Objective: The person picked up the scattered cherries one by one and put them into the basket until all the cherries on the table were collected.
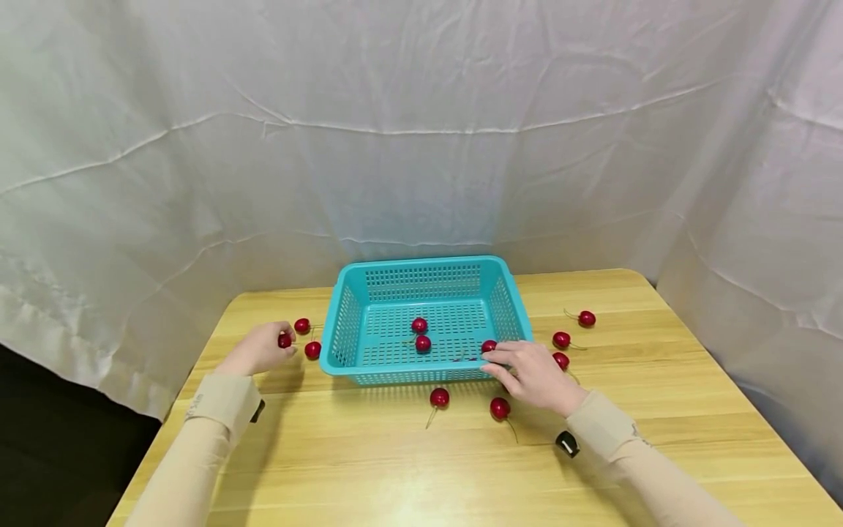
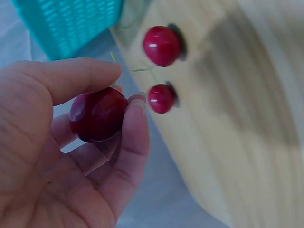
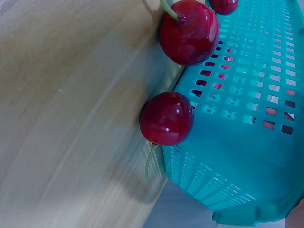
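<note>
My left hand (image 1: 260, 347) pinches a dark red cherry (image 2: 99, 115) between thumb and fingers, off the left end of a turquoise perforated basket (image 1: 426, 372). Two more cherries, one farther back (image 1: 301, 326) and one by the basket (image 1: 312, 350), lie close to that hand. Over the basket's front right rim reaches my right hand (image 1: 536, 372), its fingers fairly straight. A cherry (image 1: 489, 346) shows inside the basket at those fingertips, with no grip on it visible. In the right wrist view, only a sliver of the hand appears at the edge.
Inside the basket lie two cherries near the middle, an upper one (image 1: 419, 325) and a lower one (image 1: 423, 342). Several stemmed cherries lie on the wooden table (image 1: 395, 468), in front of the basket (image 1: 439, 397) and to its right (image 1: 586, 318). A pale curtain (image 1: 421, 183) hangs behind.
</note>
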